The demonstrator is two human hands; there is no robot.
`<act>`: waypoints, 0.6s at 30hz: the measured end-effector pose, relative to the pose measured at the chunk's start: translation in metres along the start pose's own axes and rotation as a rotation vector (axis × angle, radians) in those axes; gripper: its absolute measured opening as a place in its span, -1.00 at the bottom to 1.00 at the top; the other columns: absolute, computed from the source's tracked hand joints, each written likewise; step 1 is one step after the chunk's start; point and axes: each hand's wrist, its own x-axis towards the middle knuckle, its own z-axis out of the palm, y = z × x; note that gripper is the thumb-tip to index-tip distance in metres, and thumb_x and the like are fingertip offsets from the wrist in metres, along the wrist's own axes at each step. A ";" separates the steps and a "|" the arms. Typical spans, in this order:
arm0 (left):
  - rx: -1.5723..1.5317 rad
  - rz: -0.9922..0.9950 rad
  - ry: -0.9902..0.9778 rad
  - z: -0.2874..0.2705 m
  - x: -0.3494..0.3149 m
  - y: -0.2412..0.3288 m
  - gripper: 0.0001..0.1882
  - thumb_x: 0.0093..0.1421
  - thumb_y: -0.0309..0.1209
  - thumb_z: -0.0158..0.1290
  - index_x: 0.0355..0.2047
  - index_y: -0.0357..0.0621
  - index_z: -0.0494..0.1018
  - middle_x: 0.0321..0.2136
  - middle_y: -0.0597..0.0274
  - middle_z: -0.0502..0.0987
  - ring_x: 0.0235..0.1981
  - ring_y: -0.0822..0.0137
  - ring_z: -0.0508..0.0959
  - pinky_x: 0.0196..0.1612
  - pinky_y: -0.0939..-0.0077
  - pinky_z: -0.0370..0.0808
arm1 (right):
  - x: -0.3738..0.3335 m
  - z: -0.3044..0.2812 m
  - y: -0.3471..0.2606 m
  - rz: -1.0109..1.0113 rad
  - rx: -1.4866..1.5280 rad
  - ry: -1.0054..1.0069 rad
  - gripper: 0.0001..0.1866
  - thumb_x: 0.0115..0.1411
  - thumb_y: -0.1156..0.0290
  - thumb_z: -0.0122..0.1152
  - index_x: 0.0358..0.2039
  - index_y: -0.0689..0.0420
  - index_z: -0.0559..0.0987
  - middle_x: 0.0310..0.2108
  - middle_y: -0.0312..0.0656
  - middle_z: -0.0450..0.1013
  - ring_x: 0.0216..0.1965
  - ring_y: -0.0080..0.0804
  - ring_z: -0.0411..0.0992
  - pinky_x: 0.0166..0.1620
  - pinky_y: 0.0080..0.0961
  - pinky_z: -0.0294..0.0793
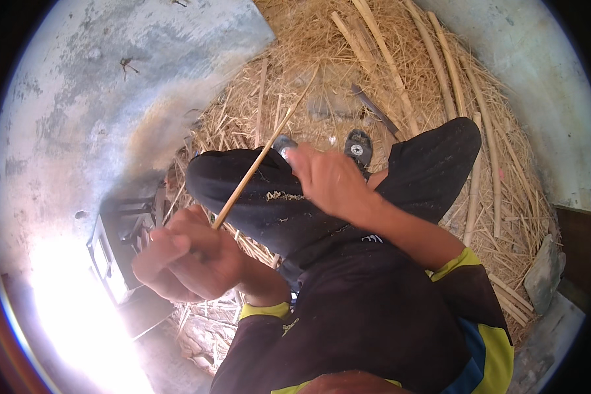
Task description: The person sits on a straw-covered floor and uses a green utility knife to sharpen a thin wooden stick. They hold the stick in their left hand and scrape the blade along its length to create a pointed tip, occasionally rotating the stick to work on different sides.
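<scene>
A long, thin bamboo strip slants up and away from my left hand, whose fingers are closed around its near end. The strip's far tip hangs over the straw-covered floor. My right hand is closed above my lap, just right of the strip and apart from it along most of its length. Whatever its fingers may hold is hidden by the hand. Curly pale shavings lie on my dark trousers below the strip.
Bamboo poles and loose straw cover the floor. A dark flat bar lies beyond my sandal. Worn walls stand on both sides. A box-like object is at left, a stone at right.
</scene>
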 end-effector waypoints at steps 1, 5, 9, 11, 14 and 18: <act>0.194 0.051 0.014 0.001 0.000 0.001 -0.89 0.25 -0.71 -0.18 -0.44 -0.42 0.27 -0.59 0.28 0.24 -0.86 0.63 0.14 -0.82 0.72 0.17 | 0.009 -0.002 0.010 0.016 -0.048 0.008 -0.63 0.38 0.16 -0.12 -0.37 0.23 0.43 -0.67 0.13 0.40 -0.55 0.18 0.44 -0.46 -0.01 0.41; 0.013 -0.145 0.055 -0.008 -0.010 0.001 -0.91 0.20 -0.80 -0.15 -0.43 -0.47 0.31 -0.41 0.26 0.24 -0.82 0.63 0.21 -0.81 0.73 0.24 | 0.004 -0.010 -0.010 -0.051 -0.017 -0.100 -0.65 0.36 0.18 -0.07 -0.35 0.25 0.45 -0.64 0.15 0.41 -0.54 0.19 0.44 -0.45 -0.03 0.42; 0.234 -0.124 0.013 -0.005 -0.002 0.005 -0.87 0.22 -0.77 -0.15 -0.45 -0.43 0.34 -0.43 0.28 0.25 -0.78 0.61 0.26 -0.79 0.73 0.26 | 0.018 0.005 0.029 0.050 -0.085 0.006 -0.62 0.38 0.17 -0.10 -0.37 0.26 0.44 -0.67 0.17 0.39 -0.56 0.21 0.41 -0.46 -0.04 0.39; 0.408 -0.076 -0.012 -0.010 -0.002 0.000 -0.84 0.22 -0.76 -0.16 -0.48 -0.41 0.34 -0.43 0.28 0.26 -0.75 0.60 0.28 -0.77 0.74 0.27 | 0.026 -0.002 0.028 0.083 -0.092 -0.008 -0.56 0.40 0.12 -0.18 -0.39 0.25 0.45 -0.70 0.15 0.38 -0.58 0.24 0.40 -0.46 -0.02 0.38; 0.375 -0.196 -0.010 -0.015 -0.008 0.001 -0.84 0.27 -0.58 -0.16 -0.45 -0.27 0.37 -0.57 0.36 0.25 -0.72 0.67 0.16 -0.66 0.81 0.28 | 0.010 -0.006 0.004 -0.135 0.005 -0.051 -0.48 0.41 0.07 -0.26 -0.33 0.28 0.48 -0.69 0.13 0.40 -0.58 0.24 0.41 -0.43 -0.02 0.41; -0.073 -0.494 0.159 -0.002 0.003 0.010 -0.84 0.30 -0.50 -0.19 -0.41 -0.12 0.37 -0.82 0.45 0.08 -0.77 0.66 0.05 -0.60 0.79 0.18 | 0.033 0.025 0.057 0.142 -0.123 0.005 -0.51 0.40 0.07 -0.25 -0.35 0.24 0.47 -0.71 0.14 0.39 -0.58 0.20 0.43 -0.46 -0.03 0.41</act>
